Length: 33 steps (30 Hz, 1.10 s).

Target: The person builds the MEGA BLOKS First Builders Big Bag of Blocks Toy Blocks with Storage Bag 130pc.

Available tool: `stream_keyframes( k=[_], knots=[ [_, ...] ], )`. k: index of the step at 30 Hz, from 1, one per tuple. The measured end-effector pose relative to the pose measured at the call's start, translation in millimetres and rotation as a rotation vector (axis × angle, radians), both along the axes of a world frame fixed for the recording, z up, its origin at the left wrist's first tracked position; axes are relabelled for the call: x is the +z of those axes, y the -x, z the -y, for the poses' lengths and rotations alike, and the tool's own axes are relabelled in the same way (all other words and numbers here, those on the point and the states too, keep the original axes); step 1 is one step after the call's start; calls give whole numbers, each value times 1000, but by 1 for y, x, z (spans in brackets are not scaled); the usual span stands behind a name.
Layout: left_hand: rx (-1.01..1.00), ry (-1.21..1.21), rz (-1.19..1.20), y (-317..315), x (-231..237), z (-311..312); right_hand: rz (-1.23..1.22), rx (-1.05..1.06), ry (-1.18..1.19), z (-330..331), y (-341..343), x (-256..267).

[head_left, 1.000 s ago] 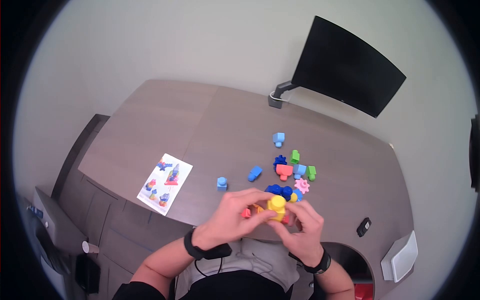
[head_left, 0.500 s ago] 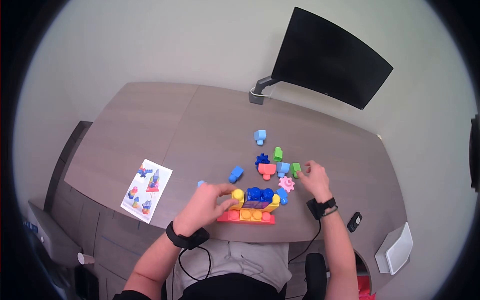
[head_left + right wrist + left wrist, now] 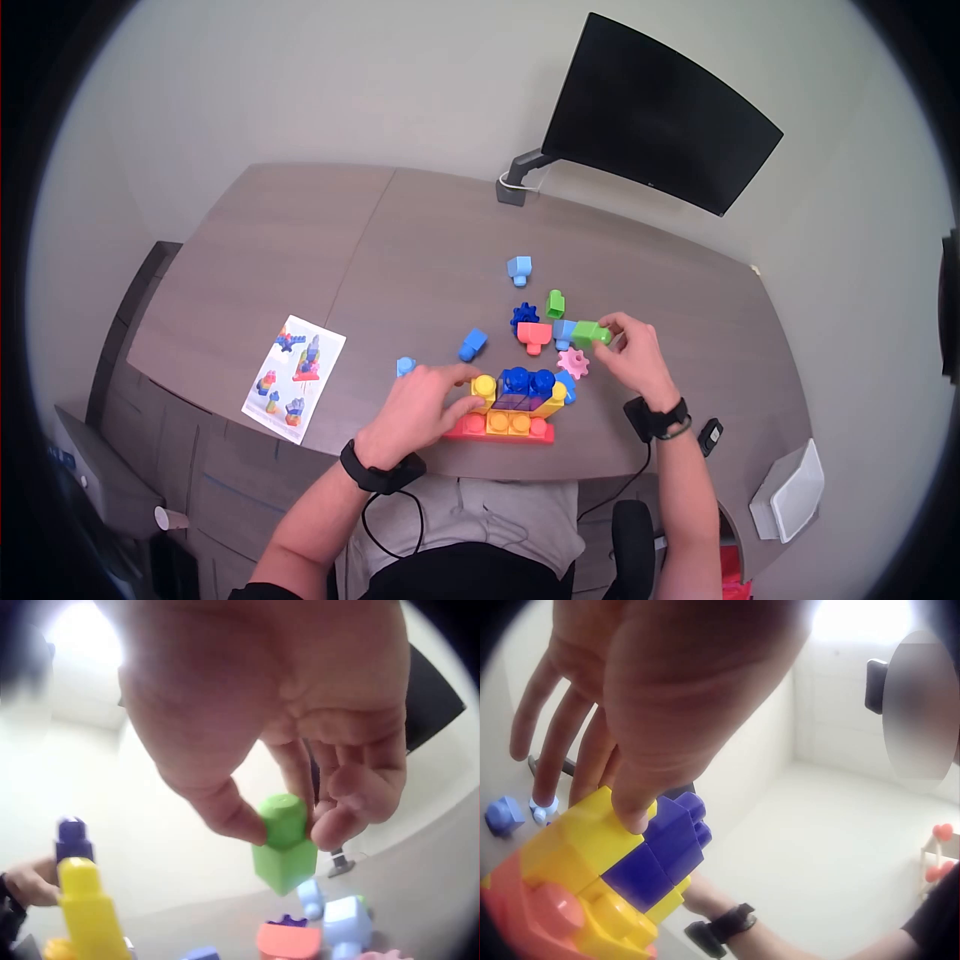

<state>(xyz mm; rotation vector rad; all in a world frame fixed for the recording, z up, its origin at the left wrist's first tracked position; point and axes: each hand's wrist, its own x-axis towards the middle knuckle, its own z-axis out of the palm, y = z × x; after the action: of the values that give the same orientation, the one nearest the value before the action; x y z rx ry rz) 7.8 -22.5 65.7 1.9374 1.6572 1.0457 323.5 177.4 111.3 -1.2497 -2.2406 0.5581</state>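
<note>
We see the right hand (image 3: 637,362) with its thumb and fingertips closed in a pinch on a green block (image 3: 285,859), held just above the counter (image 3: 330,235) with its round stud turned toward the palm. Our left hand (image 3: 412,410) holds a yellow block (image 3: 581,832) between thumb and forefinger, its other fingers extended behind. That yellow block is the near-left upright of a block build (image 3: 465,435), which stands to the right of the left hand: a red base, yellow-orange blocks in the middle, purple blocks with dark studs, and a second yellow upright at the far end.

Just left of the right hand we find a light blue block (image 3: 564,333), then a red block (image 3: 535,335) and a dark blue gear (image 3: 525,316). A pink gear (image 3: 573,362) lies nearer us, below the held green block; a second green block (image 3: 556,303) lies beyond it. We note a blue block (image 3: 473,344) ahead of the left hand, and a printed sheet (image 3: 293,380) well to that hand's left.
</note>
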Motion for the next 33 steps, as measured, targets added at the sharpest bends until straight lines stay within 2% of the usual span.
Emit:
stream_keyframes(
  k=[3,6,10,14,17,20,23,26,30,33],
  knots=[
    [3,67,37,-2,9,1,25,247,19,41,1,45],
    [-19,-25,34,-2,2,0,20,454,-3,59,6,58],
    [-2,34,10,-4,9,2,6,535,16,63,20,29],
    [12,72,-9,-2,8,2,188,582,154,52,16,61],
    [19,95,8,-4,14,4,-62,519,405,3,6,48],
    [1,60,18,-1,9,1,143,294,353,-70,3,6],
    [-16,56,27,-1,11,1,505,167,-70,-98,18,-31],
    [-24,43,40,0,8,0,479,167,-188,-124,40,-71],
    [-20,36,1,0,7,-1,451,156,-97,-154,57,-101],
    [-38,-13,39,-1,3,-2,484,100,86,-158,62,-86]
  ],
)
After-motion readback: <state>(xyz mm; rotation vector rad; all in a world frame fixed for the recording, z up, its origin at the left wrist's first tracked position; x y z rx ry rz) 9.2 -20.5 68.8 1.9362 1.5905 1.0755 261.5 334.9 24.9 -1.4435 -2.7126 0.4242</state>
